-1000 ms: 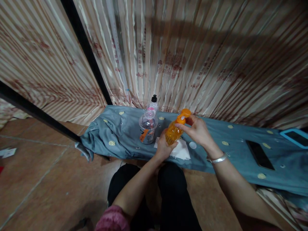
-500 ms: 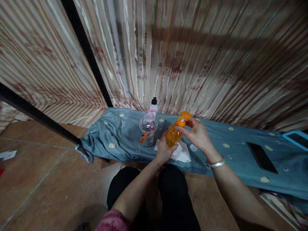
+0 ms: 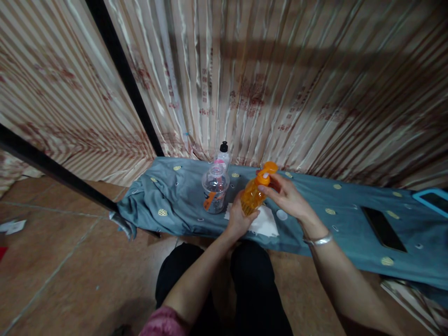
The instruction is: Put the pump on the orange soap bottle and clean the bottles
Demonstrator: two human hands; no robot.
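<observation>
My left hand is wrapped round the base of an orange bottle, which tilts up to the right. Its orange flip cap stands open. My right hand, with a silver bangle on the wrist, has its fingers pinched on the bottle's neck just under the cap. Below the bottle lies a white tissue on a blue-grey cloth. A small white disc rests beside the tissue.
A clear lidded bottle with an orange label stands left of my hands, a white bottle with a black cap behind it. A black phone and a blue-cased tablet lie right. Striped curtain behind; tiled floor left.
My hands and the orange bottle have stayed almost in place. The right hand's fingers have shifted slightly on the neck under the cap.
</observation>
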